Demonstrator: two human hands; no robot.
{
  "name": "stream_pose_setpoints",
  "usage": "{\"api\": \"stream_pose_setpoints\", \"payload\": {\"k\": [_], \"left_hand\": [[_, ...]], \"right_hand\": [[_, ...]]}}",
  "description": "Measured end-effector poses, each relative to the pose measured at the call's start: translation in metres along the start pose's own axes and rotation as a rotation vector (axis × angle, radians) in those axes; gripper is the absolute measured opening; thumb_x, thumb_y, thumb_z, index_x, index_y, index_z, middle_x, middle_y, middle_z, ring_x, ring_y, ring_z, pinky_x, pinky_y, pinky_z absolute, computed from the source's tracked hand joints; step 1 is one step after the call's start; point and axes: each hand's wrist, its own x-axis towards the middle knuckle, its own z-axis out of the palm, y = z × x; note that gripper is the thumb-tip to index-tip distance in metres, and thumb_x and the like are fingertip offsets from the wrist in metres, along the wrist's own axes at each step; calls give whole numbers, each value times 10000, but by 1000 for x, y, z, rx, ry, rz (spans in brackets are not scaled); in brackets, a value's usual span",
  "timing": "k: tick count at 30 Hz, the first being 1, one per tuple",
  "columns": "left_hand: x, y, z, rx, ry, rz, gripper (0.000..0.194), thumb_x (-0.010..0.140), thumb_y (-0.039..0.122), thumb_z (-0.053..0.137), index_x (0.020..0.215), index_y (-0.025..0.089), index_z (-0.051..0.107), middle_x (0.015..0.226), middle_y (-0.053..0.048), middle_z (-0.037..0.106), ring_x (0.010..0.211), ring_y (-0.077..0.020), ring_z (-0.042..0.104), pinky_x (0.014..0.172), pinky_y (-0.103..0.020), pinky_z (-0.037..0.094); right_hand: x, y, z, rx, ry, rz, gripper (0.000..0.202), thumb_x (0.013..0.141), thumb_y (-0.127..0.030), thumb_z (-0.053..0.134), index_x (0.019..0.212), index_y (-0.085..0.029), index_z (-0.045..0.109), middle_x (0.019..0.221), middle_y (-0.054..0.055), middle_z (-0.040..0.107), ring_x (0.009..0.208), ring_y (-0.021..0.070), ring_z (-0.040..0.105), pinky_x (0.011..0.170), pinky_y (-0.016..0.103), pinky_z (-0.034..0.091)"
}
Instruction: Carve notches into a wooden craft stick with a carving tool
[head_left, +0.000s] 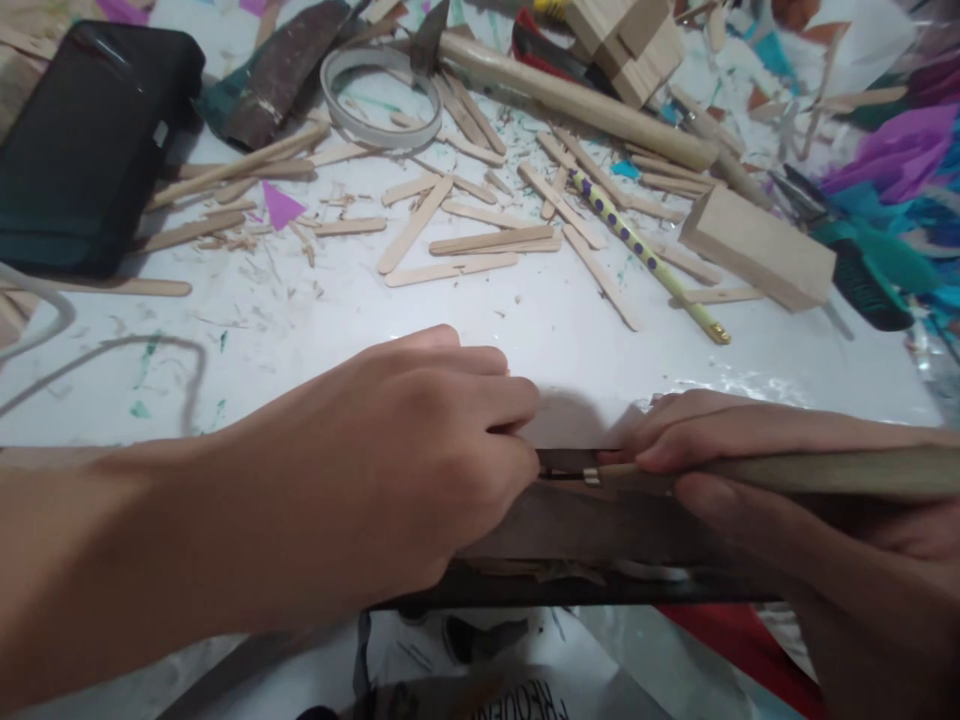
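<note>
My left hand (420, 460) is closed at the near edge of the white table (315, 330), fingers pinching something small that they hide. Right beside it my right hand (750, 470) grips a wooden-handled tool (825, 472) lying level, its metal ferrule and dark blade pointing left to the left fingertips. Both hands rest over a dark board (600, 530) along the table's front edge.
Several flat wooden sticks (450, 240) and shavings lie scattered mid-table. A spotted yellow pencil (645, 255), a wood block (757, 245), a long wooden dowel (577, 100), a tape ring (382, 95) and a black case (90, 140) sit beyond. Coloured feathers (892, 170) are at right.
</note>
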Motion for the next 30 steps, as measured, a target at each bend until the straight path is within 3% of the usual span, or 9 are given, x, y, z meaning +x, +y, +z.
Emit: {"api": "stream_pose_setpoints", "payload": {"k": [5,11,20,23,27,30], "left_hand": [[1,0,0,-7,9,4,365,1033,23,516,728,217,565,793,4,567,731,-188,485,790,-405,411],[1,-1,-4,1,8,49,341,1009,7,598,747,221,553,824,20,582,724,-177,490,761,-413,385],[2,-1,-5,19,-3,47,354,1065,30,553,765,218,570,841,13,586,742,-187,495,759,-433,379],[2,-1,-5,34,-6,45,359,1078,40,548,766,215,578,841,11,584,743,-192,486,759,-436,380],[2,-1,-3,78,4,70,320,1066,42,584,791,203,609,849,-2,603,735,-204,470,735,-439,373],[2,-1,-2,124,0,89,276,1063,58,611,822,190,644,882,-28,639,762,-224,490,745,-440,390]], "right_hand": [[6,6,-11,12,-157,-56,63,957,-362,847,970,-405,892,1012,-24,867,902,201,842,801,219,693],[7,12,-6,1,29,-4,196,759,-466,965,877,-321,906,906,70,836,894,355,827,666,409,719],[15,9,-1,39,16,23,244,736,-531,960,863,-331,899,888,88,820,910,378,811,647,444,703],[15,6,-6,59,-39,25,182,790,-493,944,889,-345,908,920,79,838,892,353,819,643,412,703],[14,6,-13,97,-154,-6,36,933,-407,866,952,-411,897,987,9,864,855,238,833,683,265,690],[10,6,-16,133,-85,6,50,956,-435,851,969,-397,880,977,6,857,891,224,834,741,241,689]]}}
